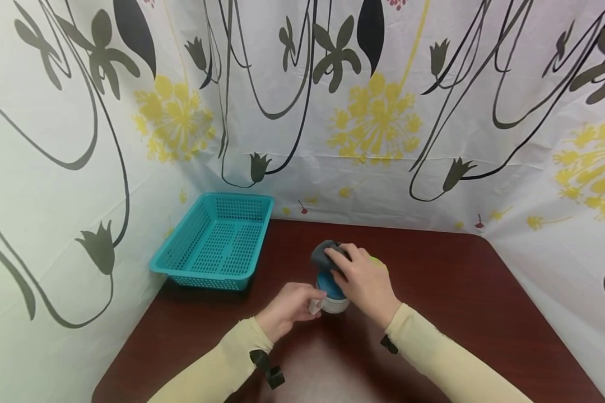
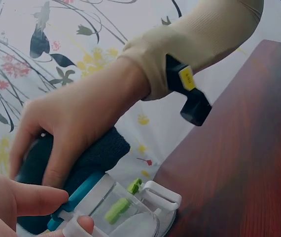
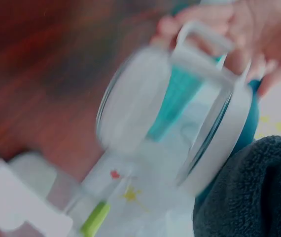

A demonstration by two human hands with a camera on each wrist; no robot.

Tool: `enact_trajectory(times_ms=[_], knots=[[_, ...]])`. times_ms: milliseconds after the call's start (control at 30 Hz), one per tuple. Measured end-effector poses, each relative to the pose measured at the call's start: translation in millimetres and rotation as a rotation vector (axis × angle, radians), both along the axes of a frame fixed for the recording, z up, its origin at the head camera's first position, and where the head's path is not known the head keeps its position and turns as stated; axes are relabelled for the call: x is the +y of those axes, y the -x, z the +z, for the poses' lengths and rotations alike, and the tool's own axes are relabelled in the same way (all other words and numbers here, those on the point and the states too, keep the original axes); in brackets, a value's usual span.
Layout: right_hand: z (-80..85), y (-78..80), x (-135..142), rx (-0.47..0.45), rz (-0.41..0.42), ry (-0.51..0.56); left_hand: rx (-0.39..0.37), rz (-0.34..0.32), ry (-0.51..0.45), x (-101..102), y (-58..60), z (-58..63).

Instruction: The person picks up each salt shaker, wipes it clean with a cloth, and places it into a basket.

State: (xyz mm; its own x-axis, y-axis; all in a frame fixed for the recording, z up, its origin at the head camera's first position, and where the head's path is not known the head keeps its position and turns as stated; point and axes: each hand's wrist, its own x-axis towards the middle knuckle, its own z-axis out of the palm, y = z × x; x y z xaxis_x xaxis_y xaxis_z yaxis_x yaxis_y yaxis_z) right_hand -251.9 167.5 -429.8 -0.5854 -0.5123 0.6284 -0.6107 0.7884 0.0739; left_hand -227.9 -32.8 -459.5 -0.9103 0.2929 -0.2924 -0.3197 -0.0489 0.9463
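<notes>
A clear jar (image 3: 130, 98) with a blue lid (image 1: 331, 285) and a white rim stands on the table. My left hand (image 1: 293, 305) pinches the white clasp (image 3: 204, 42) at its side between thumb and fingers. My right hand (image 1: 367, 281) grips a dark blue-grey towel (image 1: 324, 256) from above, over the far side of the lid. In the left wrist view, the towel (image 2: 98, 158) lies bunched under the right fingers against the lid. Whether the towel touches the lid's top is partly hidden by that hand.
A second clear container (image 3: 32, 195) with white and lime-green parts stands close to the jar, mostly hidden behind the right hand in the head view. A turquoise perforated basket (image 1: 209, 274) sits at the table's back left. Patterned curtains (image 1: 302, 129) enclose the dark red table (image 1: 448, 302).
</notes>
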Motion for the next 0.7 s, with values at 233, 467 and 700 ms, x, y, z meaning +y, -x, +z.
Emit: enact_trajectory(times_ms=[233,467,700], knots=[[-0.1,9.1,12.9,0.011,-0.03,0.009,-0.006,-0.003,-0.01,0.6,-2.2,1.5],[9.4,7.5,16.2,0.035,-0.009,0.044,0.007,-0.016,-0.017,-1.1,0.8,11.4],[28.2,5.3,24.0,0.064,0.01,0.066,0.04,-0.032,-0.033,-7.4,6.8,28.7]])
